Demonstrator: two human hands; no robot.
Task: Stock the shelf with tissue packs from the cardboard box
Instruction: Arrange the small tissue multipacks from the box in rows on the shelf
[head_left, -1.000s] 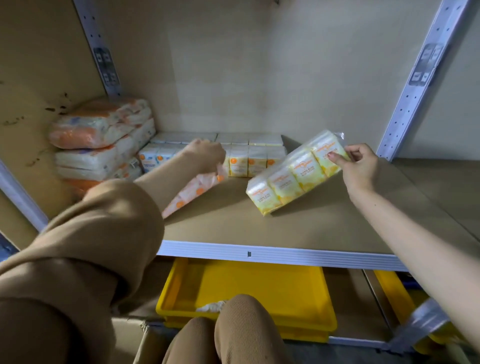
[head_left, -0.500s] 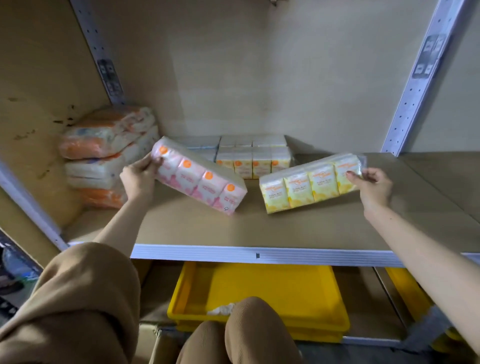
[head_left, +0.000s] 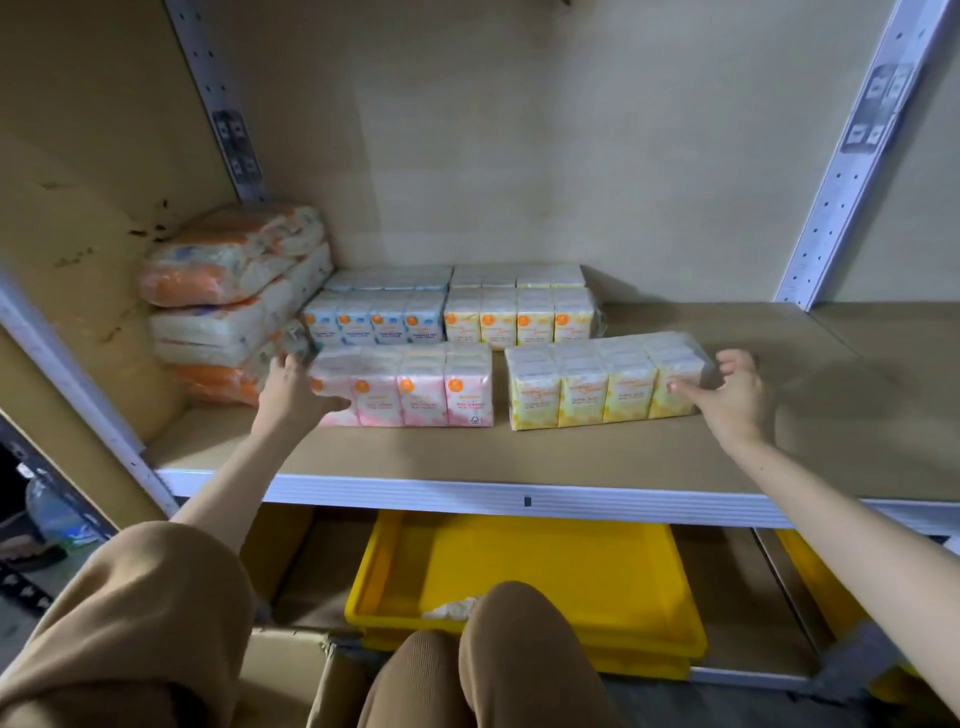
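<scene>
A pink tissue pack (head_left: 415, 389) stands on the shelf board (head_left: 597, 457), left of centre. My left hand (head_left: 293, 392) grips its left end, thumb on the front face. Beside it, a small gap away, stands a yellow tissue pack (head_left: 597, 387). My right hand (head_left: 735, 397) wraps around its right end, thumb on the front. Behind them a blue pack (head_left: 374, 322) and another yellow pack (head_left: 519, 318) line the back row. A flap of the cardboard box (head_left: 288, 670) shows at the bottom, by my knee.
A stack of large orange-and-white soft packs (head_left: 234, 291) fills the shelf's left corner. White metal uprights (head_left: 836, 171) frame the bay. A yellow plastic tray (head_left: 519, 566) sits on the level below. The shelf's right half is bare board.
Both packs have been lowered from a tilt and now stand flat on the shelf side by side, in front of the back row. Both hands remain at the outer ends.
</scene>
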